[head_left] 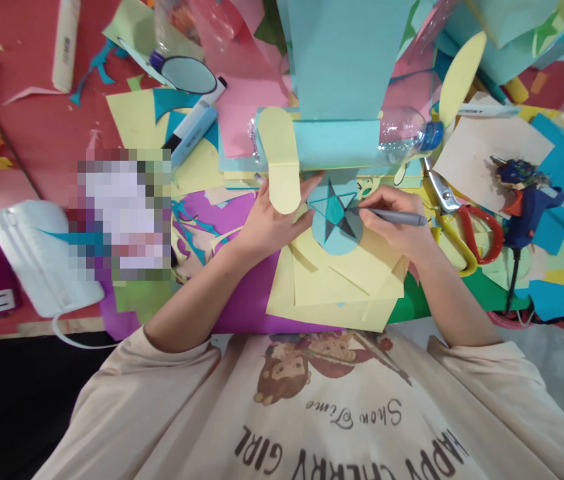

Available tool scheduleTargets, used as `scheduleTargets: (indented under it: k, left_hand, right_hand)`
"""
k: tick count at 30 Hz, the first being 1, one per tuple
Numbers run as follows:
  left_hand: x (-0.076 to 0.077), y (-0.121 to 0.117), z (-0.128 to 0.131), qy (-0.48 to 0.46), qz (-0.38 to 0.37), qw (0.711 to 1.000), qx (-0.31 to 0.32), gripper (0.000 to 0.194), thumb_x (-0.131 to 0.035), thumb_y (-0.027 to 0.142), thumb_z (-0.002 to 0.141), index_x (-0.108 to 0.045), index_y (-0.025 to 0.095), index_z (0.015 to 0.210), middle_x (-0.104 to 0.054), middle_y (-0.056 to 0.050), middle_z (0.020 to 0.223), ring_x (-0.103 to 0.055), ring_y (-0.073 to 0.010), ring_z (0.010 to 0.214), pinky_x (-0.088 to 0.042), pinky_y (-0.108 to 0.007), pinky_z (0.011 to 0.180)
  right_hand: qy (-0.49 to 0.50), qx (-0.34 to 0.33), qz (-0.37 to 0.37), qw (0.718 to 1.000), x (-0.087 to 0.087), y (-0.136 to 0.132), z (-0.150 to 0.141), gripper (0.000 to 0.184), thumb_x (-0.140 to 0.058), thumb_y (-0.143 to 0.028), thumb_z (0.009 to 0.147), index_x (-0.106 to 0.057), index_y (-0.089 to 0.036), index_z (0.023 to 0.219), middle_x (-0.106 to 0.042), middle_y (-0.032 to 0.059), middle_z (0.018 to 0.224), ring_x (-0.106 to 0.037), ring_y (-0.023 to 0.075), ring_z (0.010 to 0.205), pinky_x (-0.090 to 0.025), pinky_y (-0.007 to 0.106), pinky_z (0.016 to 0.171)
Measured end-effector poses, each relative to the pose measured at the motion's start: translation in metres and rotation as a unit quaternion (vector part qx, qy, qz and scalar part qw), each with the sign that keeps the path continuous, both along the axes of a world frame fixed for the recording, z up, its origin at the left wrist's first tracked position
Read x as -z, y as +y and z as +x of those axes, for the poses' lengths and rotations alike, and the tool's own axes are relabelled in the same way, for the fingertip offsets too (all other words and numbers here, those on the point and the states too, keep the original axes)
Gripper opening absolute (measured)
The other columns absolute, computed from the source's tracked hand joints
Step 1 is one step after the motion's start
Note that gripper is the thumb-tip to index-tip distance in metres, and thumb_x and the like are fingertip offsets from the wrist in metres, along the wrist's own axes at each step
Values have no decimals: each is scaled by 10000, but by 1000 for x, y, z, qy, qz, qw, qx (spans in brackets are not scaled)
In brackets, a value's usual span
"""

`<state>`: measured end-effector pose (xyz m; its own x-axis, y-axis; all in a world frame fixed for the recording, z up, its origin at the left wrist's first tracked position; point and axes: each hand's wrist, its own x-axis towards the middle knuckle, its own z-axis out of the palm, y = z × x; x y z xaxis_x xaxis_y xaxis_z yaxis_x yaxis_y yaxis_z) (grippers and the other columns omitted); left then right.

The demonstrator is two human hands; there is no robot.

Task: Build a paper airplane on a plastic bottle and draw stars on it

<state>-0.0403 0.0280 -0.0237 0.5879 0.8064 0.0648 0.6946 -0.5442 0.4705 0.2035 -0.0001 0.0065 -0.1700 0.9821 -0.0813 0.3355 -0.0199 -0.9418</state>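
Observation:
My right hand [397,217] is closed around a grey marker [402,217], its tip at the edge of a star drawn on a light-blue paper circle [339,241]. The star [335,210] has dark outlines, a teal middle and some points filled dark. At the circle's left edge lies my left hand [267,223], fingers apart, thumb and forefinger touching the paper. A folded pale-yellow paper strip [285,187] covers part of this hand. Just beyond lies a clear plastic bottle [399,137] with a blue cap, wrapped in light-blue paper [337,143].
Red-and-yellow-handled scissors [479,233] and a blue glue gun [527,207] lie at the right. Pale-yellow sheets [332,293] spread under the circle. At the left are a white device [45,260], a blurred-out object [122,213], a marker [195,123] and paper scraps.

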Motion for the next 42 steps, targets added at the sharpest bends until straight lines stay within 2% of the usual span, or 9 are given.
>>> scheduleTargets:
  k: [12,17,22,28,38,42]
  left_hand:
    - [-1,0,1,2,-15,1000,-4,523,-427,301,968,-409,165,1472,-601,-151,1319,-542,-284,1267,-390,-461,1121]
    - [-2,0,0,0,-18,1000,-2,520,-428,302,968,-412,163,1470,-594,-148,1320,-527,-280,1286,-369,-453,1141]
    - [-2,0,1,1,-15,1000,-3,522,-433,286,962,-419,157,1468,-598,-152,1318,-532,-286,1285,-378,-473,1136]
    - [-3,0,1,-2,-14,1000,-4,525,-443,293,959,-424,160,1467,-604,-148,1328,-536,-286,1288,-392,-469,1131]
    - [-2,0,2,-5,-26,1000,-11,524,-441,295,956,-423,183,1468,-604,-151,1329,-542,-295,1278,-404,-476,1118]
    - [-4,0,2,-3,-27,1000,-13,521,-444,289,957,-428,161,1462,-603,-164,1315,-536,-305,1282,-400,-466,1119]
  right_hand:
    - [-23,83,25,996,0,2,-3,76,-672,-243,774,-629,-202,727,-584,-36,596,-503,90,535,-384,243,504]
    - [-16,95,33,995,3,2,-1,72,-671,-230,777,-622,-204,731,-574,-43,587,-497,88,527,-371,241,497]
    - [3,92,31,995,5,2,0,111,-661,-284,813,-616,-201,754,-571,-41,598,-495,85,521,-365,240,491]
    - [-12,80,42,996,4,0,-2,96,-672,-279,801,-626,-206,760,-604,-30,639,-536,100,565,-411,248,528]
    - [-18,20,5,1000,0,-1,-3,129,-679,-311,775,-633,-198,734,-623,-22,620,-529,99,536,-400,244,494]
    - [-11,44,16,999,0,-2,-4,135,-685,-337,802,-647,-213,764,-657,-4,678,-569,114,579,-445,256,518]
